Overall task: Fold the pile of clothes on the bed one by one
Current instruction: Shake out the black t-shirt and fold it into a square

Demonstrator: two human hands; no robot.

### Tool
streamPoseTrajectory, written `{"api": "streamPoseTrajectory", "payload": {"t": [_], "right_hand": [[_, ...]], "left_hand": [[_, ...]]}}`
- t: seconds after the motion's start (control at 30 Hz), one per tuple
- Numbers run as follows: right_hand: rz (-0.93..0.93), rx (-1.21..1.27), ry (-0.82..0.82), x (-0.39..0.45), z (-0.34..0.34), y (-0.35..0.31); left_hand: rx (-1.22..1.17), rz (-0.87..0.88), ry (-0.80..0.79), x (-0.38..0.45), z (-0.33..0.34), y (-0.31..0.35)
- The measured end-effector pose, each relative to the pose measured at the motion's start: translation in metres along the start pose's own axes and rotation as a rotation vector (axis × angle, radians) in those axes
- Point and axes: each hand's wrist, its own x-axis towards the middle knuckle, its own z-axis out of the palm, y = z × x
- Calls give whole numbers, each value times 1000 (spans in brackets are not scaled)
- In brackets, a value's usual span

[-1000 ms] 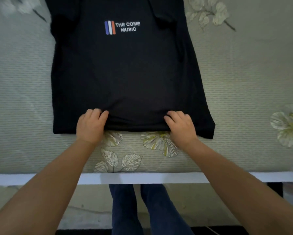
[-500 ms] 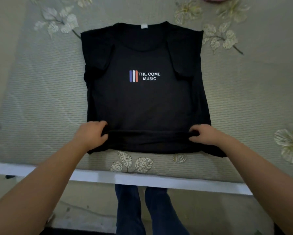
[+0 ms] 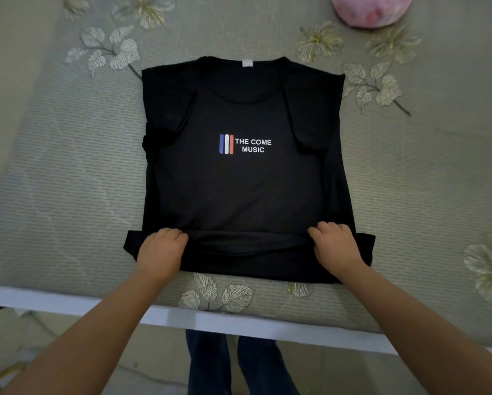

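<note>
the black cotton t-shirt (image 3: 239, 189) with white "the come music" print lay flat on the grey-green flowered bed (image 3: 68, 181), sleeves folded inward. the left hand (image 3: 160, 249) and the right hand (image 3: 335, 246) each grasped its lower hem with curled fingers. a pink round thing (image 3: 371, 10) sat at the far edge.

Likely bedroom: floral-sheeted bed (image 3: 68, 172).
</note>
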Motion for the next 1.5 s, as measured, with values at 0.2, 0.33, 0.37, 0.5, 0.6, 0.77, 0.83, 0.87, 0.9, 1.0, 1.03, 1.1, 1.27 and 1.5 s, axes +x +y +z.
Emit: {"api": "streamPoseTrajectory", "payload": {"t": [0.2,0.33,0.37,0.5,0.6,0.77,0.83,0.87,0.9,1.0,1.03,1.1,1.27,1.5], "right_hand": [[-180,182,227,-20,-17,2],[-239,131,219,-58,-2,-7],[-285,115,187,-67,5,-11],[-218,36,-337,-97,21,-27],[-120,93,-625,-108,23,-47],[-60,173,-993,-127,15,-90],[-30,185,-1000,-132,10,-102],[3,204,-953,-132,5,-105],[40,216,-871,-131,-1,-105],[187,198,-603,-122,-26,-93],[244,189,-516,-119,-36,-87],[370,158,-335,-111,-56,-73],[623,69,-5,-74,-101,-29],[666,72,73,19,-127,28]], "left_hand": [[-37,-20,104,-20,-13,-5],[-13,85,-2,-65,1,-3],[-20,108,-23,-76,6,-3],[-67,-16,-464,-112,21,-4],[-56,-52,-695,-125,22,-4],[-46,-33,-973,-147,11,0],[-49,-29,-1034,-154,6,-4],[-47,-44,-1009,-154,0,-6],[-35,-71,-930,-151,-5,-9],[43,-193,-529,-129,-25,-15],[69,-222,-413,-118,-33,-15],[84,-252,-242,-97,-48,-16],[27,-309,112,-34,-87,-26],[76,-366,110,72,-113,-42]]}}
